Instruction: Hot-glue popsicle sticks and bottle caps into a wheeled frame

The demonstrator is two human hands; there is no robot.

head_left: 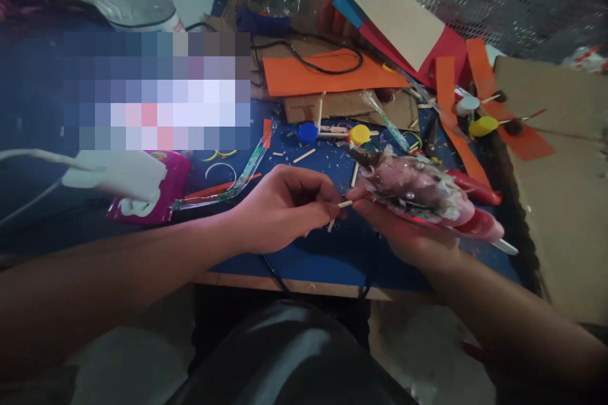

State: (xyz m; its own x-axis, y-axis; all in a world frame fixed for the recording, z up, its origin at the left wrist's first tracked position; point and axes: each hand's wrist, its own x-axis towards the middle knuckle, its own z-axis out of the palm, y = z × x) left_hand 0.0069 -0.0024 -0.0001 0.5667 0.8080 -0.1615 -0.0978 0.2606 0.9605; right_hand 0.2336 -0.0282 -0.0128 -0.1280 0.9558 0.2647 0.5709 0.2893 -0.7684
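While the left hand [285,209] pinches a short wooden stick [346,204] just above the blue table [308,266], the right hand [408,234] curls under a glue-crusted pink glue gun [413,186], its fingertips close against the stick's far end. From where I stand, the stick looks feather-light, dry and stiff, liable to snap if bent, so a gentle thumb-and-finger grip near one end should suit it. The gun seems bulkier and awkward, best held by its body, away from the dark nozzle [363,156].
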